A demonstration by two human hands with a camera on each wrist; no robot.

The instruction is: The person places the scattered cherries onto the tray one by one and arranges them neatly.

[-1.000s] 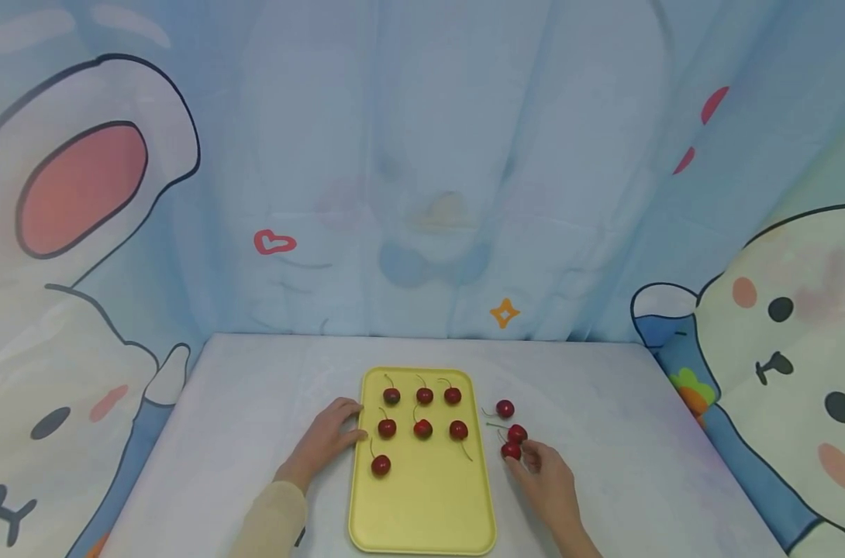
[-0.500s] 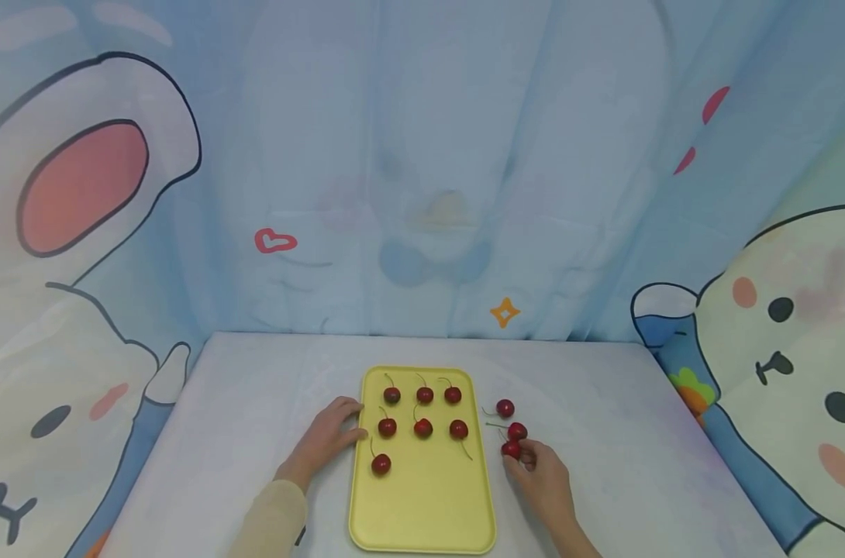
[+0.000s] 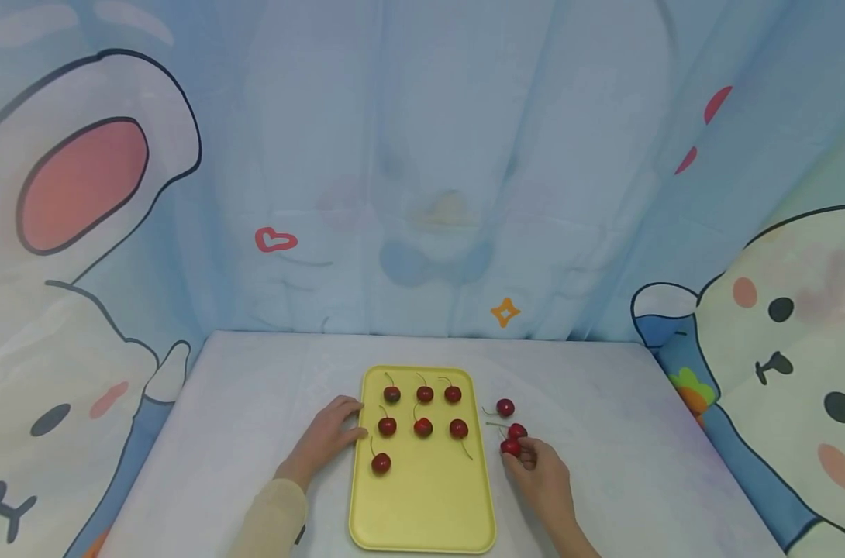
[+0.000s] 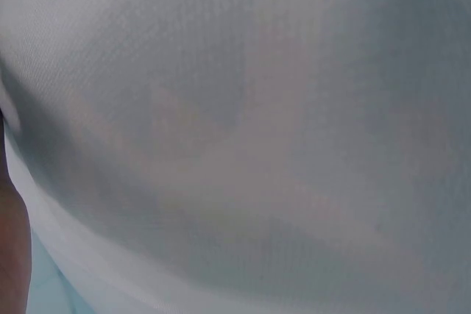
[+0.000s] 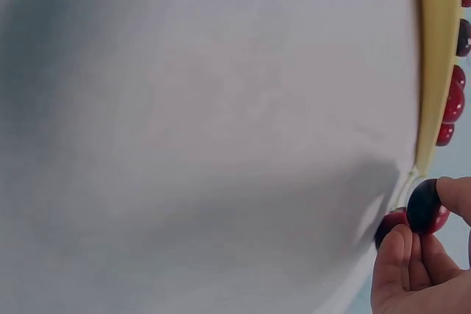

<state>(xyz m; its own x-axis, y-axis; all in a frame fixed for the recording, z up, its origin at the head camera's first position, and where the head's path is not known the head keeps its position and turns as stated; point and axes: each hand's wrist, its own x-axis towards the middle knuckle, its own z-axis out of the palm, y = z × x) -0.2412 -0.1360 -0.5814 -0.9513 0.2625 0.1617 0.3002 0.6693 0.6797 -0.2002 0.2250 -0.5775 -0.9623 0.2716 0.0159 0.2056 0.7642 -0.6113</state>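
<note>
A yellow tray (image 3: 422,508) holds several dark red cherries with thin stems: a back row, a middle row and a single cherry (image 3: 381,463) at the front left. My left hand (image 3: 325,435) touches the tray's left rim with its fingertips. To the right of the tray, my right hand (image 3: 544,473) pinches a cherry (image 3: 510,447) between thumb and fingers, its stem pointing up and left. Right behind it lies another cherry (image 3: 517,431), and a further one (image 3: 505,408) is a little farther back. The right wrist view shows the pinched cherry (image 5: 424,207) close up.
A pale cloth (image 3: 625,434) covers the table. Behind it hangs a blue curtain (image 3: 422,116) printed with cartoon animals. The left wrist view shows mostly blurred pale cloth (image 4: 235,145).
My right hand has shifted very slightly away and to the left, fingers staying at the same cherry. The left hand and the tray have kept their places.
</note>
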